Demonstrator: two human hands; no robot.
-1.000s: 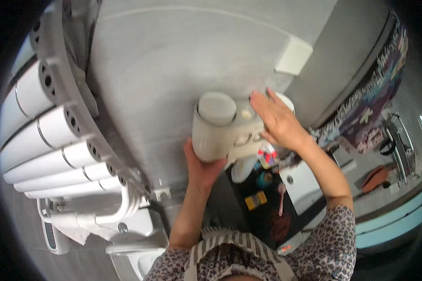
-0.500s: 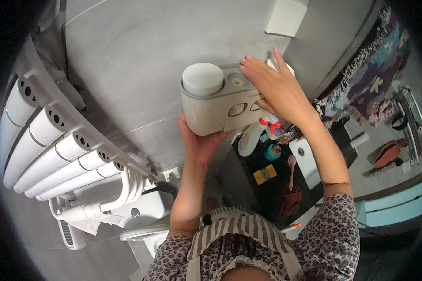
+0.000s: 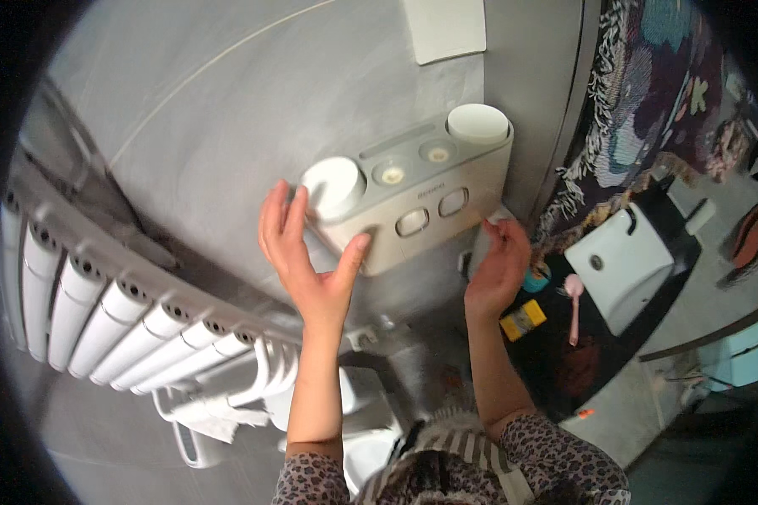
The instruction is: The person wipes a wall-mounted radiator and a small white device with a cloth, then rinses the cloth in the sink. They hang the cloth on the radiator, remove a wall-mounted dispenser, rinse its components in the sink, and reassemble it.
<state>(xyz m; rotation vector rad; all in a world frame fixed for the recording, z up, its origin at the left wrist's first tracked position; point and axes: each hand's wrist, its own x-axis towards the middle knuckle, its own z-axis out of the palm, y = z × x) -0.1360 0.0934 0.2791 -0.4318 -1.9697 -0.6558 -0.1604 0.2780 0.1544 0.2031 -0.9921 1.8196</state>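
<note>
A beige and grey toothbrush holder (image 3: 387,248) with two clear windows in its front sits against the grey wall. A white cup (image 3: 335,187) rests in its left end and another white cup (image 3: 477,124) in its right end, with two round dispenser openings between them. My left hand (image 3: 307,257) is at the left end, fingers spread beside the left cup and thumb by the front corner. Below the right end is my right hand (image 3: 499,269), its fingers loosely bent and apart, fingertips close to the lower edge; contact there is unclear.
A white radiator (image 3: 135,324) runs along the left, with a white toilet (image 3: 369,459) below. On the right, a dark counter bears a white basin (image 3: 619,269), a yellow box (image 3: 523,320) and a pink spoon-shaped item (image 3: 573,307). A fringed, patterned textile (image 3: 640,93) hangs beyond.
My right hand has come off the top of the holder and dropped below its right end. My left hand has moved from underneath to the left end. The view has shifted.
</note>
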